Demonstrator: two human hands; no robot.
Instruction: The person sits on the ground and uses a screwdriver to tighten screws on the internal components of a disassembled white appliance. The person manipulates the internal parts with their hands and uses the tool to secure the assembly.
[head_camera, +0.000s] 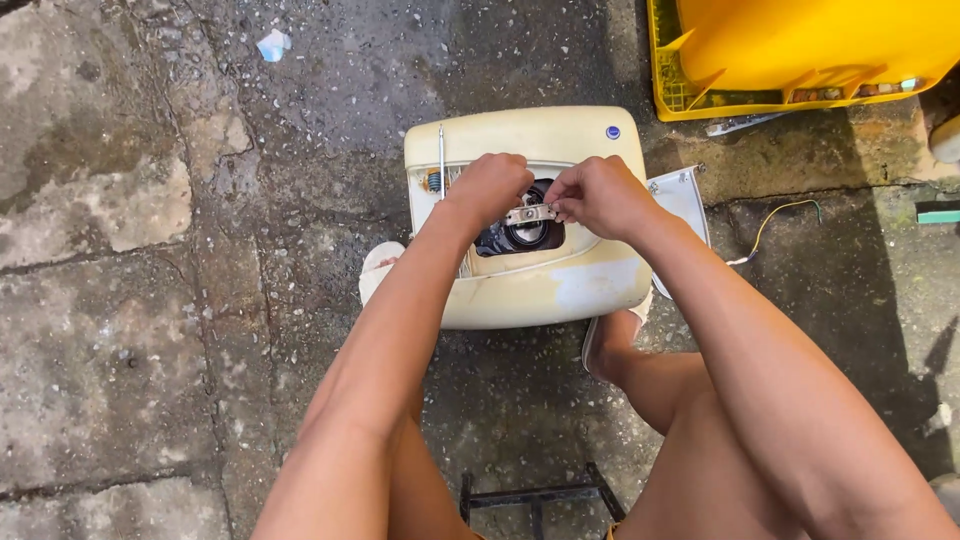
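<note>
Both hands meet over a cream-coloured plastic appliance casing (527, 290) lying on the wet concrete floor (150, 300). The left hand (488, 188) and right hand (598, 195) pinch, with fingers narrowed, a small silvery metal bracket (529, 214) above the casing's dark round opening (520, 237) (a thin screwdriver (441, 160) lies beside).

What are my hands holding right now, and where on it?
Both the left hand and right hand pinch a small metal bracket, one at each end.
</note>
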